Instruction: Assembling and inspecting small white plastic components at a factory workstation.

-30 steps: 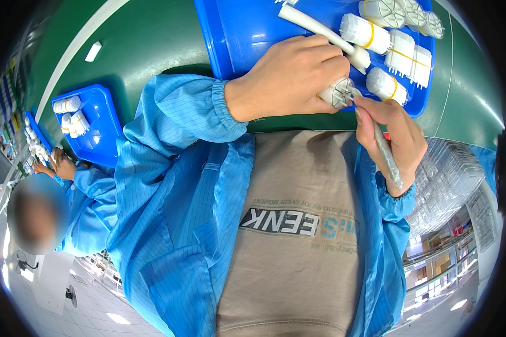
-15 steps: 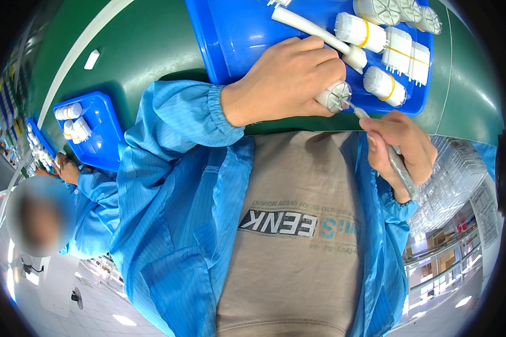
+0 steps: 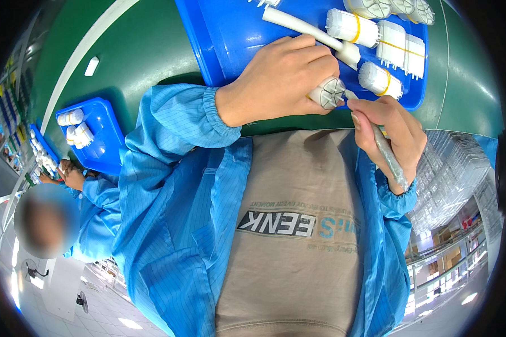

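My left hand [image 3: 284, 76] is closed round a white cylindrical bundle of plastic parts [image 3: 327, 93], its segmented round end turned toward my right hand. In a pinch grip, my right hand [image 3: 392, 126] holds a slim pen-like tool [image 3: 389, 160] wrapped in cloudy film. The tool's tip is at or very near the bundle's end face; I cannot tell whether they touch. Just beyond both hands is a blue tray [image 3: 222, 56]. Inside it lie banded white bundles [image 3: 352, 28], another bundle [image 3: 380, 80] nearer my right hand, and a long white tube with a wider end [image 3: 303, 27].
The green table [image 3: 146, 53] carries a small white piece [image 3: 92, 66] at left and a smaller blue tray [image 3: 104, 160] with white bundles. Beside that tray, a co-worker's hands [image 3: 70, 174] handle something small. Stacked clear plastic trays [image 3: 452, 174] stand at the right.
The view has shifted slightly. My right hand has turned a little around the tool, whose tip stays by the bundle's end. My left hand keeps its hold.
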Action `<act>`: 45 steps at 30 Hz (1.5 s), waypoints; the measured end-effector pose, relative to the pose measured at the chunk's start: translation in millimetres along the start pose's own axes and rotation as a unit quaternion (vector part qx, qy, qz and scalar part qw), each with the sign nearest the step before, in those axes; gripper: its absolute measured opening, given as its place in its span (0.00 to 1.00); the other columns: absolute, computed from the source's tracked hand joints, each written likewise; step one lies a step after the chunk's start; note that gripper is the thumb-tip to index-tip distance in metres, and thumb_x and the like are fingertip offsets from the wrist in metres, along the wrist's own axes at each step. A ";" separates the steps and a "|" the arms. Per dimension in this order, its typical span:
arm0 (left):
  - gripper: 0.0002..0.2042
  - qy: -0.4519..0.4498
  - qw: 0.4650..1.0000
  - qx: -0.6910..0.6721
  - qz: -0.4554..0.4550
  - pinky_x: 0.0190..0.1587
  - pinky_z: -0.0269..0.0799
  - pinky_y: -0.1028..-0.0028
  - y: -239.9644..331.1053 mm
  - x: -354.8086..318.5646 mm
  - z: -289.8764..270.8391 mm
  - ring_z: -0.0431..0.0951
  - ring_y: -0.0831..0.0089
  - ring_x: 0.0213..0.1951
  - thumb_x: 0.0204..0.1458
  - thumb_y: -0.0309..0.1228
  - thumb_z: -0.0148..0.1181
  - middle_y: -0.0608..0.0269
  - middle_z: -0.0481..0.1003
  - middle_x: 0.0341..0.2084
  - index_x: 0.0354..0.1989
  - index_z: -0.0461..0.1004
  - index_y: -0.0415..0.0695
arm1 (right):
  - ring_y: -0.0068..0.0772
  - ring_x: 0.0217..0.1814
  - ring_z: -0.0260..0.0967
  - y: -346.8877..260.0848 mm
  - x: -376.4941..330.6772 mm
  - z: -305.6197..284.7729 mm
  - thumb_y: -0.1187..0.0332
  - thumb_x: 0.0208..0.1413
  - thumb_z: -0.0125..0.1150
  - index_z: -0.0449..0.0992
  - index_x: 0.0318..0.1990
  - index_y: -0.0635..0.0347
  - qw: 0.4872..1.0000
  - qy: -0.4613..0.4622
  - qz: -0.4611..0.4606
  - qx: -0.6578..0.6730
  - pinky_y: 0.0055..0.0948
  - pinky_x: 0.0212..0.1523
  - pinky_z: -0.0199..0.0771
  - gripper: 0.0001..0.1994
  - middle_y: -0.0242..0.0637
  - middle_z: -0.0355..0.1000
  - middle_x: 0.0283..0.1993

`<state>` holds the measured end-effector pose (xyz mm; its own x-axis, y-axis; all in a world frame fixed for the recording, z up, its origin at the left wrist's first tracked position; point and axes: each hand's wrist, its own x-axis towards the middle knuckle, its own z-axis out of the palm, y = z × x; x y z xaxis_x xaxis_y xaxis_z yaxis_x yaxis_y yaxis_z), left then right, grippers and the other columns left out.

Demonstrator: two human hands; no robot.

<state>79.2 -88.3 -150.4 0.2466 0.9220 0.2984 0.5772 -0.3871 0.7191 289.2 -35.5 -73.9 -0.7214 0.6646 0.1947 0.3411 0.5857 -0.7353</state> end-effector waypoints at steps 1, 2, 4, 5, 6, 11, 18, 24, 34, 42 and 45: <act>0.20 -0.001 1.000 -0.004 0.000 0.39 0.73 0.67 0.0 -0.3 0.3 0.76 0.63 0.38 0.37 0.38 0.79 0.67 0.76 0.34 0.35 0.76 0.47 | 0.30 0.24 0.72 1.0 0.4 1.2 0.79 0.46 0.76 0.83 0.40 0.63 1.000 0.000 0.000 0.000 0.26 0.26 0.70 0.12 0.37 0.74 0.26; 0.20 -0.002 1.000 -0.003 0.000 0.39 0.73 0.67 -0.2 -0.6 -0.1 0.76 0.63 0.38 0.37 0.38 0.79 0.67 0.76 0.34 0.35 0.76 0.47 | 0.30 0.24 0.72 1.7 0.7 2.2 0.79 0.46 0.76 0.83 0.40 0.63 1.000 0.001 0.004 0.014 0.26 0.26 0.70 0.12 0.37 0.74 0.26; 0.20 -0.009 1.000 0.003 -0.004 0.40 0.74 0.66 -0.7 -0.8 -1.2 0.76 0.63 0.38 0.36 0.37 0.79 0.66 0.76 0.34 0.35 0.76 0.47 | 0.31 0.24 0.72 2.4 0.3 2.7 0.79 0.46 0.76 0.83 0.40 0.63 1.000 0.002 0.009 0.026 0.27 0.26 0.71 0.12 0.37 0.74 0.26; 0.20 -0.010 1.000 0.003 -0.003 0.40 0.74 0.66 -0.5 -0.4 -1.1 0.76 0.63 0.38 0.36 0.37 0.79 0.66 0.76 0.34 0.35 0.76 0.47 | 0.31 0.24 0.72 2.6 -0.1 2.6 0.79 0.46 0.75 0.83 0.40 0.63 1.000 0.004 0.001 0.018 0.27 0.26 0.70 0.12 0.37 0.74 0.26; 0.20 -0.009 1.000 0.004 -0.002 0.40 0.74 0.66 -0.3 -0.2 -0.9 0.76 0.63 0.38 0.36 0.37 0.79 0.66 0.76 0.34 0.35 0.76 0.46 | 0.31 0.24 0.72 2.7 -0.5 2.4 0.80 0.46 0.75 0.83 0.40 0.63 1.000 0.007 -0.008 0.010 0.27 0.25 0.70 0.12 0.37 0.75 0.27; 0.19 -0.014 1.000 0.007 0.001 0.40 0.74 0.66 0.6 1.3 -2.9 0.76 0.62 0.38 0.37 0.37 0.79 0.66 0.76 0.33 0.35 0.76 0.46 | 0.32 0.24 0.72 -0.4 -2.9 -0.1 0.80 0.46 0.74 0.83 0.40 0.63 1.000 0.024 0.001 0.015 0.26 0.26 0.70 0.12 0.37 0.75 0.27; 0.19 -0.006 1.000 0.003 0.005 0.39 0.74 0.65 -0.5 2.1 -2.0 0.76 0.62 0.36 0.38 0.38 0.79 0.65 0.76 0.33 0.33 0.76 0.46 | 0.31 0.24 0.73 2.4 -4.2 -1.9 0.79 0.47 0.75 0.82 0.40 0.63 1.000 0.023 0.004 0.013 0.26 0.27 0.72 0.12 0.39 0.78 0.29; 0.19 0.004 0.994 -0.106 0.028 0.39 0.74 0.68 5.0 3.8 -7.6 0.78 0.63 0.37 0.39 0.38 0.82 0.64 0.79 0.34 0.34 0.78 0.46 | 0.24 0.37 0.79 21.4 -22.7 -25.3 0.73 0.58 0.73 0.81 0.43 0.66 0.953 0.266 0.095 0.110 0.23 0.39 0.79 0.09 0.40 0.83 0.43; 0.19 0.105 0.984 -0.128 0.068 0.38 0.72 0.71 7.1 19.7 -19.1 0.78 0.67 0.37 0.38 0.29 0.83 0.60 0.80 0.35 0.37 0.79 0.44 | 0.34 0.51 0.77 113.0 -8.2 -56.8 0.74 0.62 0.66 0.81 0.52 0.62 0.929 0.192 0.153 -0.278 0.31 0.53 0.77 0.12 0.40 0.78 0.51; 0.14 0.193 0.970 0.077 0.124 0.38 0.78 0.69 6.2 55.7 -51.5 0.81 0.65 0.38 0.42 0.38 0.79 0.66 0.80 0.32 0.34 0.80 0.50 | 0.28 0.46 0.75 110.1 -15.2 -51.5 0.78 0.60 0.67 0.73 0.49 0.68 0.922 0.356 0.119 -0.099 0.28 0.51 0.76 0.12 0.41 0.75 0.46; 0.12 0.229 0.954 0.161 0.110 0.35 0.73 0.65 -27.8 90.4 -86.2 0.77 0.57 0.30 0.45 0.33 0.76 0.56 0.78 0.29 0.33 0.78 0.43 | 0.27 0.41 0.73 79.2 -5.5 -23.1 0.84 0.56 0.64 0.72 0.44 0.66 0.928 0.363 0.062 0.053 0.25 0.44 0.75 0.11 0.40 0.74 0.43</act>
<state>18.4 6.2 -89.2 0.0664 0.6955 0.7154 0.7774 -0.4855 0.3999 334.0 18.0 -118.2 -0.0719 0.8836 0.4627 0.3053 0.4611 -0.8332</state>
